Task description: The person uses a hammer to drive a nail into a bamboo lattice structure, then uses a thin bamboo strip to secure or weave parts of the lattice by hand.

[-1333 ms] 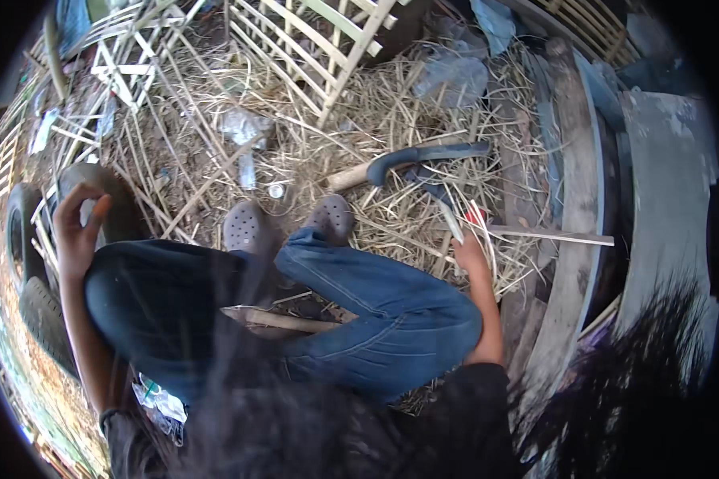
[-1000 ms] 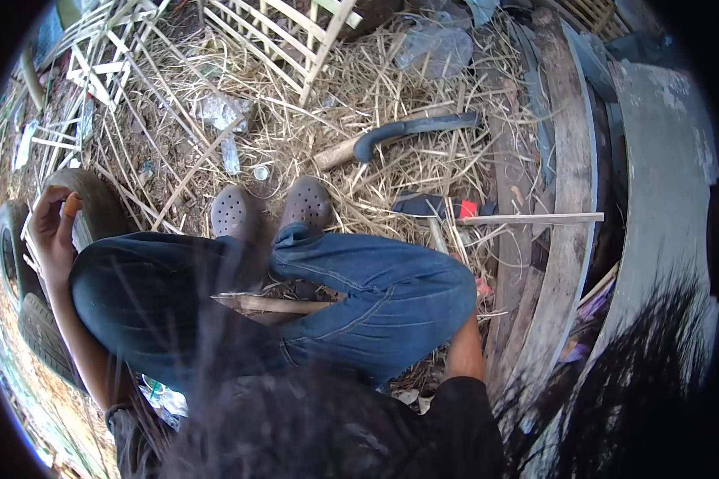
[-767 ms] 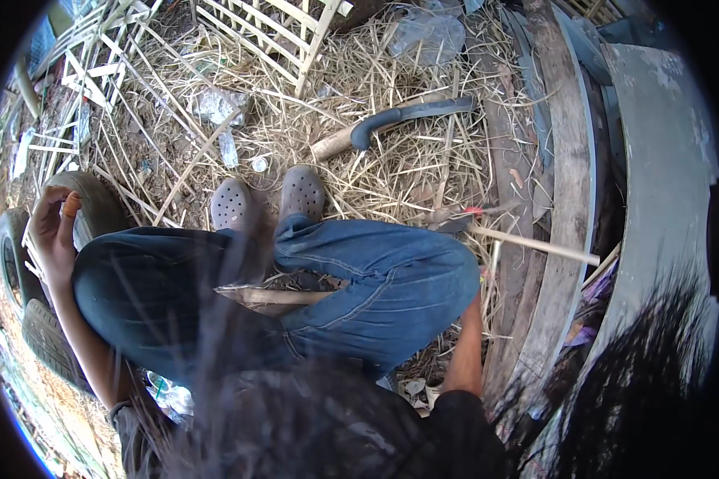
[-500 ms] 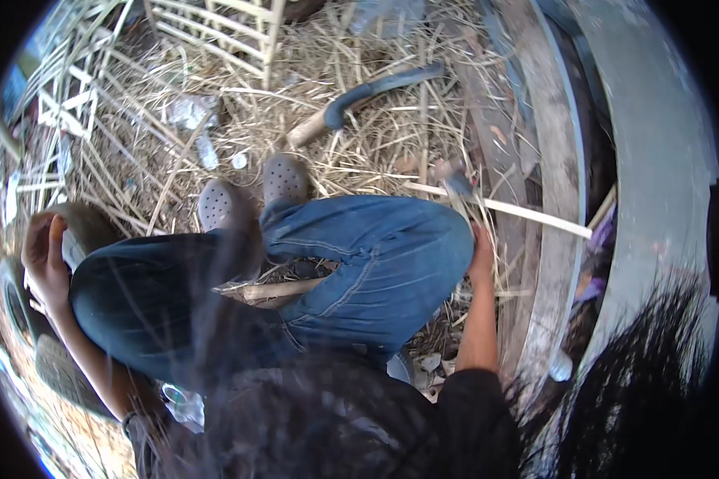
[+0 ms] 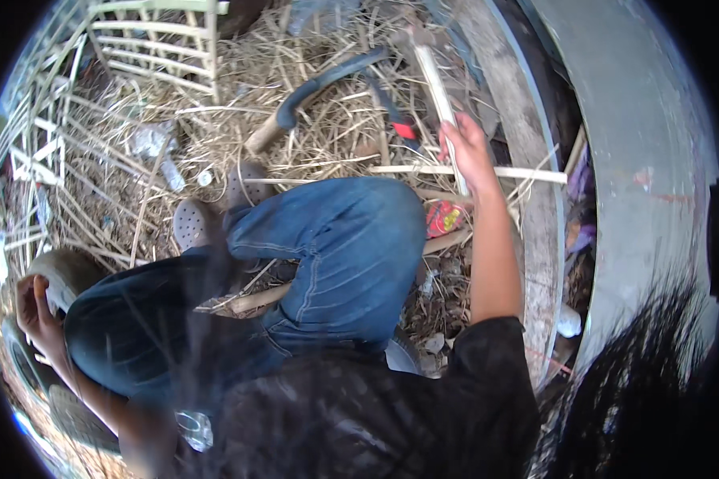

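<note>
My right hand (image 5: 470,156) is closed round the pale handle of a hammer (image 5: 435,84), whose metal head points away from me over the straw. Under that forearm and hand, a pale bamboo strip (image 5: 527,174) lies crosswise, reaching onto the weathered plank. At the far left, beside my bent knee, my left hand (image 5: 38,307) has curled fingers. An orange tint shows at a fingertip; what is in its grasp, if anything, is hidden. Beyond my right knee lies a curved tool (image 5: 284,116) with a wooden handle and blue-grey upper part. A red-and-dark handle (image 5: 405,130) lies near it.
Slatted bamboo frames (image 5: 156,48) stand at the far left. Tyres (image 5: 68,275) sit beside my left knee. A weathered plank (image 5: 527,120) and a grey panel (image 5: 647,184) run along the right. A red packet (image 5: 442,219) lies near my right knee, among straw and scraps.
My right hand has come up and away from beside my right knee, and the hammer now stretches forward from it. My left hand stays by the left knee. The view has shifted slightly.
</note>
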### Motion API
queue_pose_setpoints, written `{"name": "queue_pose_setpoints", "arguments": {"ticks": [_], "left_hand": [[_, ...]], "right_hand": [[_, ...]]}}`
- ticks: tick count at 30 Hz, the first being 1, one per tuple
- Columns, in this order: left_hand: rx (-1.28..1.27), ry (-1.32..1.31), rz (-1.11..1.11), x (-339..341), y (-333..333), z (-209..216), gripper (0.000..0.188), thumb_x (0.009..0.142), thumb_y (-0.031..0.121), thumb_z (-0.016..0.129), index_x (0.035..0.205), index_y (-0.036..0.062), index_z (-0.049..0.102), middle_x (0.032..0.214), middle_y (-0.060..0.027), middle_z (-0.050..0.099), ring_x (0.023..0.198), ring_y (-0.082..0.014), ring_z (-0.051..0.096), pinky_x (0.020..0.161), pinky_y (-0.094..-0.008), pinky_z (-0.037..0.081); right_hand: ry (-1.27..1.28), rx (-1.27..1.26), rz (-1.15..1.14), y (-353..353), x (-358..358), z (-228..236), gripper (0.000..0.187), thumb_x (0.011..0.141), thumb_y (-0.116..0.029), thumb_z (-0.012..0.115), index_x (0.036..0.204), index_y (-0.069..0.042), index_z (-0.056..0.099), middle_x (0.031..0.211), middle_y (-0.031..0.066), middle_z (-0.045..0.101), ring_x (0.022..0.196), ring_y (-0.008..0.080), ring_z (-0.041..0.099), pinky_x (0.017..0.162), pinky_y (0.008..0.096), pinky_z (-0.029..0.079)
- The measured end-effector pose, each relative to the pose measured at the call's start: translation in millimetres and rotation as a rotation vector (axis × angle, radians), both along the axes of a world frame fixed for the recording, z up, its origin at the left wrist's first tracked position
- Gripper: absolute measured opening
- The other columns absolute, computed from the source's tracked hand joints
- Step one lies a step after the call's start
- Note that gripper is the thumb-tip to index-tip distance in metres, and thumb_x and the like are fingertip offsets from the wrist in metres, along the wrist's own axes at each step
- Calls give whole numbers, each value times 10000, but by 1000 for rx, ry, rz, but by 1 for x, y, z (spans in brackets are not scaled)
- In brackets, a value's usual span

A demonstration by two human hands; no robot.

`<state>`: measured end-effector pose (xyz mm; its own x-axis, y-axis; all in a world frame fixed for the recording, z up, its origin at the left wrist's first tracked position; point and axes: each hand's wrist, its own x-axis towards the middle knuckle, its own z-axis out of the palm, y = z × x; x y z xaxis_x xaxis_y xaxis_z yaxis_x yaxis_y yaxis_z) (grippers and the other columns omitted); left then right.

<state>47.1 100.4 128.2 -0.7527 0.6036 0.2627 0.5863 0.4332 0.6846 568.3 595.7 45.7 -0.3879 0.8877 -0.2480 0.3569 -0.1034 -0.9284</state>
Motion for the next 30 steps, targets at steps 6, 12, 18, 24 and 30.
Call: {"name": "queue_pose_setpoints", "arguments": {"ticks": [6,12,18,24,30], "left_hand": [[53,-34,-66,2,10,-5,106,946,73,551,975,-10,610,904,-39,601,843,-111,555,809,-259,449],[69,-50,-72,7,19,-7,101,945,72,556,971,-10,608,876,-37,606,824,-104,559,789,-247,451],[140,0,-107,-8,8,-2,101,937,79,577,978,-7,610,872,-43,617,806,-92,563,757,-238,455],[213,-94,-103,32,33,19,61,893,7,602,941,-29,596,887,-53,615,806,-101,550,740,-232,444],[37,83,-173,53,59,41,88,791,-43,669,864,-40,621,839,-81,634,775,-133,575,739,-251,450]], "right_hand": [[67,83,-80,12,7,51,280,938,-179,565,1105,31,486,745,39,549,591,95,519,544,272,502],[208,93,-193,17,30,79,254,943,-200,558,1066,11,491,735,34,547,591,98,520,541,281,506],[162,203,-326,29,37,68,372,930,-226,592,1168,27,460,736,27,544,550,78,496,444,232,419],[42,225,-361,-18,61,78,199,922,-233,609,995,-80,506,683,-43,471,531,35,443,419,197,349],[8,82,-368,-86,31,107,234,927,-220,598,1095,-84,509,668,-56,422,509,16,382,407,171,287]]}}
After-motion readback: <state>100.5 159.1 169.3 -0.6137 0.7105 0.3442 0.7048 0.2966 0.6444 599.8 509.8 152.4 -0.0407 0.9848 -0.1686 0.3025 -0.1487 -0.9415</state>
